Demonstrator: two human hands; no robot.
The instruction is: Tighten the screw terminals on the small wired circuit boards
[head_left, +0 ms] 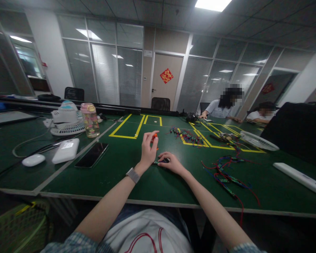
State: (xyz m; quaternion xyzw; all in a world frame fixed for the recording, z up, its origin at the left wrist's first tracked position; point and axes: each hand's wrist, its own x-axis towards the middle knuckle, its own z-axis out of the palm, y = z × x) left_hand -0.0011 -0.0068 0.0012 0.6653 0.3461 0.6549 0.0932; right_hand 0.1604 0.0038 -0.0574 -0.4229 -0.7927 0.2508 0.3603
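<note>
My left hand [148, 149], with a watch [133, 174] on its wrist, is closed around the orange and black handle of a screwdriver [154, 137]. The thin shaft points down, its tip close to a small green circuit board [155, 162] on the table. My right hand [173, 163] rests low beside the tip, fingers pinched on the board's right end, where something dark shows under them. Whether the tip touches the board cannot be made out. More green boards with red and blue wires [224, 180] lie right of my right hand.
Farther back lies a row of wired boards [188, 136] near yellow tape outlines [123, 136]. On the left are a phone [92, 155], a white power bank [65, 150], a bottle [90, 121] and a fan [65, 119]. A long white device [300, 178] lies right. Two people sit across the table.
</note>
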